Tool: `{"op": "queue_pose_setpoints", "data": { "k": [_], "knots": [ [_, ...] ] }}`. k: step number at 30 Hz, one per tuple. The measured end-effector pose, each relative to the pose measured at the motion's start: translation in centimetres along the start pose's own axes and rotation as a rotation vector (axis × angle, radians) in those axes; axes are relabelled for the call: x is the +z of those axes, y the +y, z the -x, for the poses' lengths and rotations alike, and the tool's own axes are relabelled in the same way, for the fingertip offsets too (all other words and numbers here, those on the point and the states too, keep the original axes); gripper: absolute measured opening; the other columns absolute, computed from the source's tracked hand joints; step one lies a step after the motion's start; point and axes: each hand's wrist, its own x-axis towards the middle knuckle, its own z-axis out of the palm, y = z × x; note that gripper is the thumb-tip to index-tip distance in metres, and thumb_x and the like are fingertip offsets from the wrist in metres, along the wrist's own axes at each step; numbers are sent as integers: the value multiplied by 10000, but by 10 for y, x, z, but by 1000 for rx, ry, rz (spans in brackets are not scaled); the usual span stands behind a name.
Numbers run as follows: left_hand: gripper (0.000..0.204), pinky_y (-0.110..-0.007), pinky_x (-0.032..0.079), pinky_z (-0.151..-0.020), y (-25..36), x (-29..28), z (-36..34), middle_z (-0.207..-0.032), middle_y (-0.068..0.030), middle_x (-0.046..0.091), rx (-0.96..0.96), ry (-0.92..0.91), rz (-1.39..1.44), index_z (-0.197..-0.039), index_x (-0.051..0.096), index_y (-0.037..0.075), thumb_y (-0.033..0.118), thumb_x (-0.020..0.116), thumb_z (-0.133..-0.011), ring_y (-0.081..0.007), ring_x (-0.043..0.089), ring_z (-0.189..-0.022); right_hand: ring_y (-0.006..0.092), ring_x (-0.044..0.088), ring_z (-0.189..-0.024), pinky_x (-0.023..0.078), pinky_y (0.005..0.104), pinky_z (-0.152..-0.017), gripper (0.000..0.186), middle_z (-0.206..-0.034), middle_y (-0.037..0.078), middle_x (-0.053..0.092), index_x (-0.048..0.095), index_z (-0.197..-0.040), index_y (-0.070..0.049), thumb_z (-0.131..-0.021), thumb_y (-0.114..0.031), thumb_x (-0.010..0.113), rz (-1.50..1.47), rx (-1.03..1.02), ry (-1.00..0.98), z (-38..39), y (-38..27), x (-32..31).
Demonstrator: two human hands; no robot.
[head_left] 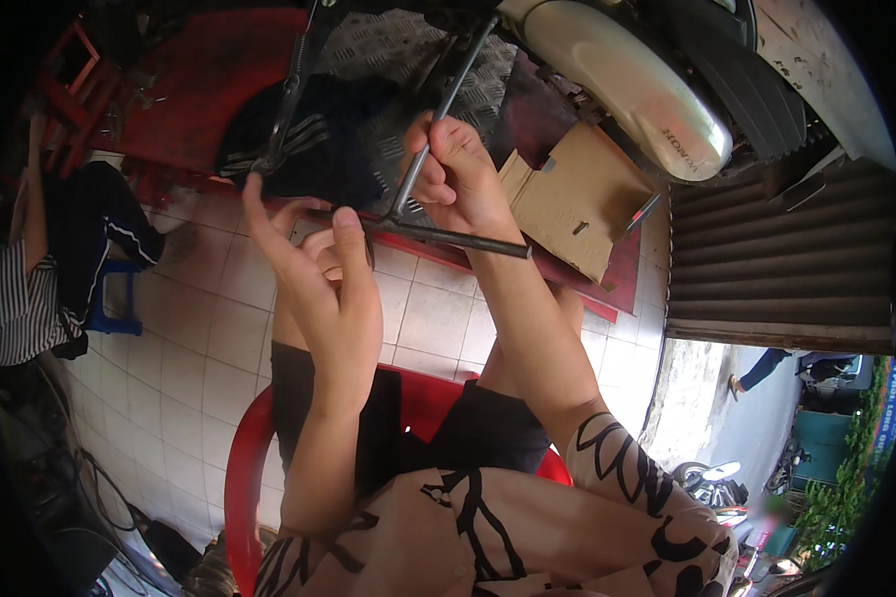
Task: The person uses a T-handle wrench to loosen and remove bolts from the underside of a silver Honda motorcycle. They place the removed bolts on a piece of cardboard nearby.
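My right hand [448, 174] is closed round the long shaft of a T-handle wrench [458, 239], whose dark crossbar runs level across my view. My left hand [324, 289] is at the crossbar's left part, thumb raised and lower fingers curled at the bar, partly hidden. Its index finger stretches up toward a hanging metal linkage with a spring [294, 75]. Behind both hands lie a bunched dark cloth [329, 149] and a patterned metal plate [418, 70] on a red platform [169, 80].
Motorbike wheel parts and silver exhaust [617, 85] overhang flattened cardboard [558, 199] at right. Another person [15, 298] sits left by a blue stool [119, 298]. I sit on a red chair [249, 448]. A ribbed shutter [777, 259] borders the street, with a passer-by [762, 368].
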Motion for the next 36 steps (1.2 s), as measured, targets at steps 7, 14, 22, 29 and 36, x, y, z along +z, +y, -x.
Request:
{"op": "queue_pose_setpoints", "data": {
  "k": [7,14,22,29,36],
  "knots": [
    [394,-286,427,-490,2,13,36,-796,-97,604,273,-667,-71,-1293,501,2,64,518,-904,-175,553,-551,9,301,-424,224,178,-416,256,-586,-42,426,541,-846,-32,-950,-266,562,54,-53,-1,-7,4,-1],
    [574,-245,391,-454,21,-9,17,-563,-68,505,91,-247,-165,-1398,335,-52,82,554,-884,-132,498,-424,28,297,-419,206,193,-412,214,-539,-29,415,551,-865,3,-939,-196,578,-186,-82,-5,-7,-8,-2],
    [636,-232,374,-442,49,-2,26,-506,-49,487,151,-572,-83,-1420,280,-52,78,580,-874,-109,498,-432,9,282,-423,220,191,-422,201,-571,-56,384,529,-911,-23,-977,-212,509,-144,-79,5,-5,-11,-11],
    [596,-294,383,-450,24,-3,37,-493,-95,476,90,-717,-179,-1385,328,-82,128,584,-889,-184,490,-401,8,268,-417,222,190,-421,200,-568,-57,371,533,-921,-20,-977,-210,509,-229,-120,17,-7,-12,-11],
    [558,-235,343,-429,44,-3,22,-506,-26,440,163,-452,-125,-1395,355,-41,92,566,-896,-89,467,-442,10,271,-412,219,184,-415,196,-554,-65,361,539,-916,-6,-972,-191,514,-179,-107,95,-7,-14,-9]
  ]
}}
